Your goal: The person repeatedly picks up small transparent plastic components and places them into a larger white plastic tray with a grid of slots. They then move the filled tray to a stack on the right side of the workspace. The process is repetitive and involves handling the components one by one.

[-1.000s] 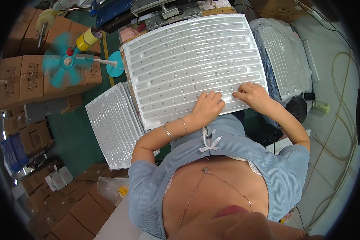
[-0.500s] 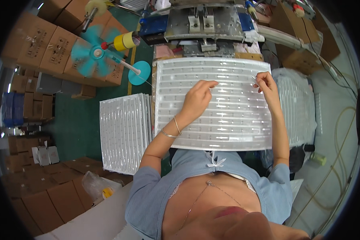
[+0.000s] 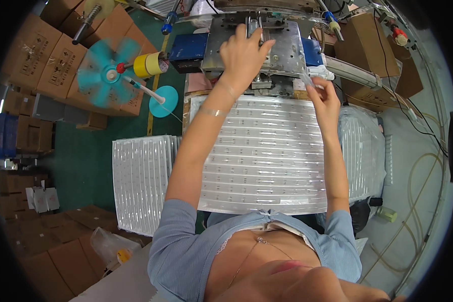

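Note:
My left hand [image 3: 240,58] reaches onto the grey metal fixture [image 3: 219,38] of the machine at the far side. Its fingers are apart, the tips at the bright metal clamp blocks [image 3: 255,24] in the middle; I make out nothing held in it. My right hand [image 3: 325,98] pinches a small thin translucent strip [image 3: 306,78] between thumb and fingers, just right of the fixture's near corner. Below both hands lies a large white tray-like sheet [image 3: 261,151] with shiny clear parallel rows and small dark marks along them.
A stack of similar sheets [image 3: 142,181] stands at left, and a plastic-wrapped stack [image 3: 360,151] at right. A turquoise fan [image 3: 110,75] turns at the left beside yellow tape rolls [image 3: 147,65]. Cardboard boxes [image 3: 45,50] are piled at left. A cable [image 3: 418,113] hangs at right.
My left hand has moved from over the sheet forward to the metal fixture. My right hand, still pinching a small piece, has shifted nearer the fixture's right side. The whole view has shifted slightly.

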`<state>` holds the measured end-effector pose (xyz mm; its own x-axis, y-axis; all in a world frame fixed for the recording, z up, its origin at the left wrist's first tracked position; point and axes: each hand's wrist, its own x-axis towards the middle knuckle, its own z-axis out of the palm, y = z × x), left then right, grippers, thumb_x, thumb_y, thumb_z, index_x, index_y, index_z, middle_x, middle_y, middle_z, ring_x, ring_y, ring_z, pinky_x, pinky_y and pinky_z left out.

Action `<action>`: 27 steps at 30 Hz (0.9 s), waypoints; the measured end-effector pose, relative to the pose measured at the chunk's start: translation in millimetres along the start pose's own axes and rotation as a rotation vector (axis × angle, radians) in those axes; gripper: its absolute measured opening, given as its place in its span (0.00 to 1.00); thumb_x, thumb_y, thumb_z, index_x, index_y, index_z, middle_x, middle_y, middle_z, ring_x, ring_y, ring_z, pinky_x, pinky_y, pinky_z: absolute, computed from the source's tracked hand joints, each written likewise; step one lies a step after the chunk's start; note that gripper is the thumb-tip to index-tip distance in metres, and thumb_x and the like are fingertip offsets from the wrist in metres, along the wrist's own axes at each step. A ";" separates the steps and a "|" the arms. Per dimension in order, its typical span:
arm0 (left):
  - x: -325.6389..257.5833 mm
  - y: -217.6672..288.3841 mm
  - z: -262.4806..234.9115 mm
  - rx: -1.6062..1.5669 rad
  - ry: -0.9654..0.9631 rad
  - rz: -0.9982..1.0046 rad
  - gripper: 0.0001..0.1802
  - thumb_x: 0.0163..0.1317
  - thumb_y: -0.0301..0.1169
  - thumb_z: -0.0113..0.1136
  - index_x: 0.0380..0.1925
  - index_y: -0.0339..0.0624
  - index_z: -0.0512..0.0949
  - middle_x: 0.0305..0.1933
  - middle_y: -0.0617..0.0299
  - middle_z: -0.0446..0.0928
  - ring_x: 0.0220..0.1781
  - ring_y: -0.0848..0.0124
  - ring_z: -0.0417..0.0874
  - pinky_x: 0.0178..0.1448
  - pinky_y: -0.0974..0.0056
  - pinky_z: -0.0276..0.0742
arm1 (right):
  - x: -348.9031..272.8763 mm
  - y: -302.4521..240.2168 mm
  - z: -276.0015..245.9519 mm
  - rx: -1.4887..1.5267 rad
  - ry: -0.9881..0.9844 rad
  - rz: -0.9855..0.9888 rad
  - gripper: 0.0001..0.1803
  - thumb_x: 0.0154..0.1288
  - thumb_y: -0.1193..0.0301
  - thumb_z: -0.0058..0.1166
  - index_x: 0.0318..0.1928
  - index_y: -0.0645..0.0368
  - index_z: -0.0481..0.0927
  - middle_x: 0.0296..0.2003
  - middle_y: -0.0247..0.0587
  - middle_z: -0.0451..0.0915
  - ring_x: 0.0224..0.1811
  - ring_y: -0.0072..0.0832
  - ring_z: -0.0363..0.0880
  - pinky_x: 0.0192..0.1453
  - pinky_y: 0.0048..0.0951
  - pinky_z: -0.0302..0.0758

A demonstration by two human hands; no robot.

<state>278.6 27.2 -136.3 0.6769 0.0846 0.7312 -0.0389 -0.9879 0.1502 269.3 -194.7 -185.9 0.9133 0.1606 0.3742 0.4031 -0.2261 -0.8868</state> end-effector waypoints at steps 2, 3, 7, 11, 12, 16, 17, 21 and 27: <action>14.7 3.0 10.8 0.076 -0.081 0.071 0.19 0.55 0.50 0.58 0.36 0.49 0.81 0.29 0.57 0.77 0.26 0.60 0.81 0.28 0.60 0.75 | 20.7 -10.3 14.4 -0.159 0.063 -0.139 0.10 0.59 0.74 0.58 0.41 0.60 0.77 0.38 0.36 0.80 0.37 0.24 0.78 0.38 0.25 0.75; 19.7 3.6 12.3 0.087 -0.086 0.115 0.18 0.54 0.50 0.59 0.35 0.49 0.81 0.27 0.57 0.77 0.25 0.60 0.81 0.27 0.60 0.75 | 30.8 -17.0 23.7 -0.192 0.095 -0.235 0.10 0.58 0.73 0.59 0.41 0.58 0.77 0.38 0.36 0.80 0.36 0.26 0.78 0.39 0.26 0.75; 5.3 -0.1 -8.7 -0.154 0.061 0.106 0.12 0.55 0.40 0.62 0.35 0.47 0.81 0.28 0.58 0.77 0.28 0.64 0.80 0.28 0.63 0.74 | 71.6 -37.2 56.7 -0.479 0.191 -0.589 0.09 0.55 0.69 0.60 0.38 0.53 0.79 0.36 0.34 0.80 0.36 0.30 0.78 0.41 0.31 0.70; -49.8 4.0 -59.7 -0.651 -0.100 -0.219 0.12 0.55 0.31 0.63 0.41 0.44 0.81 0.31 0.59 0.78 0.30 0.71 0.77 0.31 0.68 0.72 | 106.1 -27.1 75.6 -0.832 0.199 -0.708 0.07 0.55 0.65 0.58 0.35 0.49 0.80 0.33 0.29 0.80 0.37 0.30 0.77 0.43 0.34 0.64; -62.6 6.7 -67.5 -0.679 -0.115 -0.242 0.13 0.55 0.30 0.63 0.42 0.44 0.80 0.32 0.59 0.78 0.30 0.72 0.76 0.31 0.68 0.71 | 110.2 -25.8 77.4 -0.831 0.235 -0.724 0.07 0.56 0.65 0.58 0.35 0.48 0.80 0.32 0.29 0.80 0.37 0.30 0.77 0.43 0.34 0.64; -116.4 18.1 -76.7 -0.692 -0.163 -0.203 0.16 0.55 0.27 0.63 0.46 0.44 0.79 0.34 0.59 0.79 0.29 0.73 0.75 0.33 0.70 0.71 | 114.3 -10.9 73.0 -0.772 0.223 -0.728 0.15 0.59 0.61 0.54 0.43 0.56 0.74 0.39 0.38 0.76 0.45 0.33 0.73 0.50 0.34 0.63; -128.1 25.3 -77.4 -0.677 -0.171 -0.161 0.17 0.55 0.27 0.62 0.46 0.44 0.79 0.34 0.59 0.79 0.29 0.72 0.75 0.34 0.70 0.71 | 113.1 0.1 68.1 -0.739 0.118 -0.679 0.23 0.63 0.59 0.51 0.51 0.61 0.68 0.48 0.45 0.71 0.54 0.35 0.68 0.58 0.34 0.60; -162.2 68.7 -97.4 -0.712 -0.345 0.026 0.15 0.53 0.27 0.63 0.43 0.40 0.78 0.36 0.59 0.79 0.30 0.69 0.76 0.33 0.67 0.72 | 61.4 -24.5 35.8 -0.255 0.010 -0.345 0.29 0.67 0.54 0.45 0.58 0.64 0.66 0.59 0.51 0.68 0.62 0.42 0.64 0.66 0.36 0.59; -217.2 135.6 -109.8 -0.698 -0.605 0.520 0.10 0.49 0.28 0.59 0.33 0.41 0.77 0.30 0.62 0.76 0.29 0.70 0.75 0.32 0.67 0.69 | -79.5 -28.8 -92.6 -0.474 -0.342 -0.220 0.11 0.57 0.66 0.57 0.38 0.57 0.80 0.29 0.40 0.78 0.31 0.36 0.77 0.34 0.35 0.73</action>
<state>45.5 -110.8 -201.7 0.7011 -0.5958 0.3917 -0.7129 -0.5738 0.4032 190.4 -289.8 -165.0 0.7674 0.5327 0.3569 0.6332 -0.5419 -0.5527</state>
